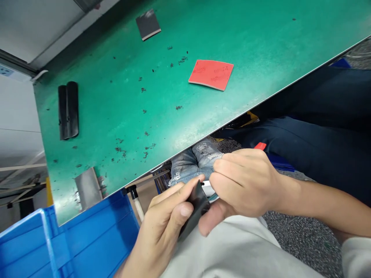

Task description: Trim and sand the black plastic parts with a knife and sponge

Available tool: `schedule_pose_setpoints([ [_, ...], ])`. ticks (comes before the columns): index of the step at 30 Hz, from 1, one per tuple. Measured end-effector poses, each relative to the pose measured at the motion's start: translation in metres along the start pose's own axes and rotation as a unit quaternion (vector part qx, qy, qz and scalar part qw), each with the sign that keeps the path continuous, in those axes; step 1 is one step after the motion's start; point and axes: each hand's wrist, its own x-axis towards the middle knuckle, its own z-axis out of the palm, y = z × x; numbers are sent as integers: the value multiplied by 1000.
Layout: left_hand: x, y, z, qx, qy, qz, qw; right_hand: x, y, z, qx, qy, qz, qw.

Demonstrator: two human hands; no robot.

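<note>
My left hand (162,227) grips a curved black piece (197,208), possibly rubber, at the lower middle of the view. My right hand (246,181) presses in from the right, its fingers and thumb pinching the same piece. A thin teal sliver (213,198) shows between my hands, but I cannot tell what it is. Both hands are off the green-topped bench (162,116), just past its edge. On that bench lie a red abrasive pad (211,75), a dark abrasive pad (147,24), a folded black strip (68,110) and a grey pad (88,188).
Dark crumbs are scattered over the bench. A blue plastic crate (72,243) stands at the lower left, beside my left hand. Below the slanted bench edge are a knee in ripped jeans (199,158) and dark trousers (301,146). The view is strongly tilted.
</note>
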Motion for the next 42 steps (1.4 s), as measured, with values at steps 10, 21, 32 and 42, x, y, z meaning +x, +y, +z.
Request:
schedule_pose_setpoints([
  [10,5,-1,2,-19,15,-7,1000,-5,-6,9,-20,23,0,1000],
  [21,7,2,-4,15,-14,19,1000,5,8,-2,9,-20,30,999],
  [32,2,0,-8,82,-9,19,996,5,8,-6,-38,-17,-31,999],
  [42,4,2,-8,60,1,36,998,3,8,1,-13,28,12,999],
])
